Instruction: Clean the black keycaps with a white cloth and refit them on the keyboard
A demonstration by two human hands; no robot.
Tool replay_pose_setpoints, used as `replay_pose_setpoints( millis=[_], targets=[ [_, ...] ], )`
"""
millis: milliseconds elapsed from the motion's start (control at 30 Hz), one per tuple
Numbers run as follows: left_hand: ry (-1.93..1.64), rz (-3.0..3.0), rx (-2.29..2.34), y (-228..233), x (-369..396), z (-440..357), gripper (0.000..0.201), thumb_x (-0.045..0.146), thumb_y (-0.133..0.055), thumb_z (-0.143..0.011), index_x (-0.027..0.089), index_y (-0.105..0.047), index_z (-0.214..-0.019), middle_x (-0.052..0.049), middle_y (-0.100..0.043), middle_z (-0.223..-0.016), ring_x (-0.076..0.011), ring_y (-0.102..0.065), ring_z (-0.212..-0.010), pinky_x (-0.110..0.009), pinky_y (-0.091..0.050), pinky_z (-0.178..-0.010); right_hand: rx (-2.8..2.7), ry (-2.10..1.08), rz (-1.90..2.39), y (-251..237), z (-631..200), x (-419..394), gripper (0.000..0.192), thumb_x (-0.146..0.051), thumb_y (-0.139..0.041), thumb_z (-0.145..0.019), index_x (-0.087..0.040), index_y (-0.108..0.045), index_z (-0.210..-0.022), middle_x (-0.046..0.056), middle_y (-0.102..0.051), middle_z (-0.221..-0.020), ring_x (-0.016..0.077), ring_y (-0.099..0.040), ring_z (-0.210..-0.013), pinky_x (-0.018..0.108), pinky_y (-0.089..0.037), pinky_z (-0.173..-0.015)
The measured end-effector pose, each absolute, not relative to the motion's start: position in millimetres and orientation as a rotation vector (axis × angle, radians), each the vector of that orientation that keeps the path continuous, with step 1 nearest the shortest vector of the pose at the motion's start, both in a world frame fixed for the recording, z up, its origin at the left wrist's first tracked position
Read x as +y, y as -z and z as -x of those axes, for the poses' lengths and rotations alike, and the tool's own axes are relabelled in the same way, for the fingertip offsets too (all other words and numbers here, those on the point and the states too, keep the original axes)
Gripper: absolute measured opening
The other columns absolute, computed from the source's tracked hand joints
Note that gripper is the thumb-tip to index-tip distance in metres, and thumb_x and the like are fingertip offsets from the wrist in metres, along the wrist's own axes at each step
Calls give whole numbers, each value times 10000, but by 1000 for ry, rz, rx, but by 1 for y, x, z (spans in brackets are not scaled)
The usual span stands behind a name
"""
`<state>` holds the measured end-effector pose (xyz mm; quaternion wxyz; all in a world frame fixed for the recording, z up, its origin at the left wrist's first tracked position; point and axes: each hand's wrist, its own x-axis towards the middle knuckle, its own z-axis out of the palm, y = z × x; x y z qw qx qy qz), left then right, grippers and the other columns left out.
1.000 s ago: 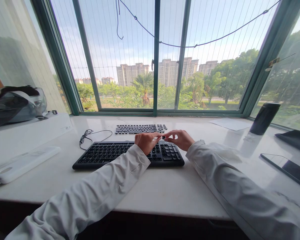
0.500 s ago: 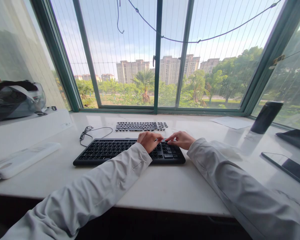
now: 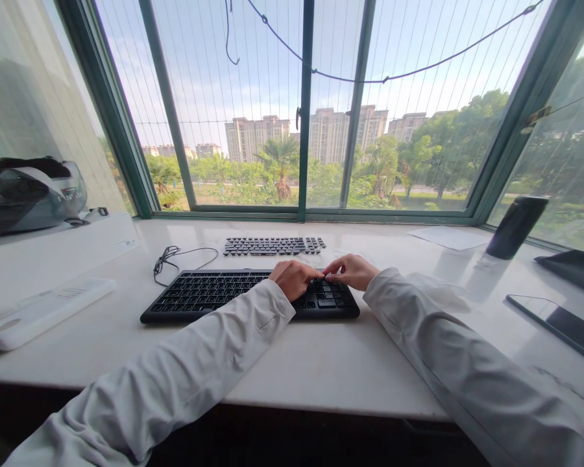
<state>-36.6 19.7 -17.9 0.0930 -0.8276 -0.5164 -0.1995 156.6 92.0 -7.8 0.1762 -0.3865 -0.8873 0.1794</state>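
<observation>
A black keyboard [image 3: 214, 295] lies flat on the white desk, with many of its key positions lacking caps. My left hand [image 3: 292, 279] rests over its right part, fingers drawn together and pointing right. From the right, my right hand [image 3: 353, 271] pinches a small dark piece, seemingly a keycap [image 3: 326, 277], just over the upper number-pad area. The fingertips of both hands meet there, and the left ones partly hide the contact. Behind the keyboard, loose black keycaps [image 3: 272, 246] are laid out in rows like a keyboard.
A coiled cable [image 3: 163, 261] lies behind the keyboard's left end. At left are a white plastic case [image 3: 53, 311] and a helmet [image 3: 34, 191] on a white box [image 3: 121, 243]. To the right are a phone [image 3: 559, 324], a dark cylinder [image 3: 516, 227] and paper [image 3: 448, 237].
My left hand has shifted slightly right, so its fingertips now touch those of my right hand. The fingers of my right hand have closed into a tighter pinch.
</observation>
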Motion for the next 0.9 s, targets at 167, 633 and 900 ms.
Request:
replay_pose_setpoints(
  millis=[167,633,900],
  targets=[
    [579,2444,-1546,18,19,37,385,202,-483,-807,406,-604,-1110,67,-675,-1057,-143,-620,-959,-240,-468,-787,-2496,-527,1100,11,-156,95,275,-355,-632,-693,-243,-730,-924,-3,-680,-721,109,-523,-607,209,-382,-556],
    [579,2484,-1494,20,20,37,377,162,-485,-781,372,-649,-1048,75,-654,-1100,-141,-619,-982,-248,-479,-820,-2436,-505,1145,14,-155,94,344,-507,-566,-736,-248,-743,-878,6,-686,-689,137,-572,-658,218,-410,-584],
    [570,2451,-1556,17,19,32,331,233,-494,-773,353,-668,-1027,21,-703,-971,-178,-647,-876,-296,-493,-785,-2366,-506,1256,17,-151,96,310,-467,-618,-702,-223,-736,-854,20,-713,-789,145,-615,-716,211,-444,-625]
  ],
)
